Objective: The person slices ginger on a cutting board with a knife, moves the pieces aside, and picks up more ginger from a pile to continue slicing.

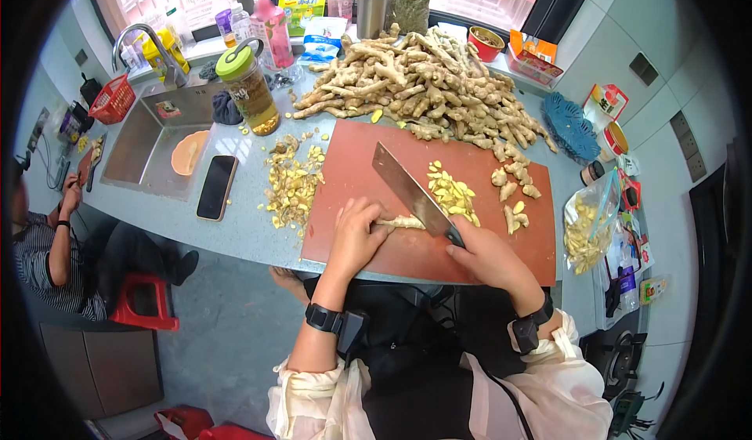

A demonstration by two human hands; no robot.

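My right hand [479,250] is wrapped round the dark handle of a cleaver [410,189], its broad blade slanting up and left over the reddish-brown cutting board [345,158]. A piece of ginger root [406,222] lies on the board, its right end by the blade. Curled fingers of my left hand [359,232] press on the ginger's left end. Sliced yellow ginger [452,193] is heaped just beyond the blade. Several short ginger chunks [513,177] sit at the board's right side.
A big pile of ginger [423,79] covers the counter behind the board. Ginger scraps [291,177], a phone [217,188] and a lidded jar [249,91] are left, near the sink [129,158]. A bag of slices [587,224] lies right. Another person [59,252] sits at far left.
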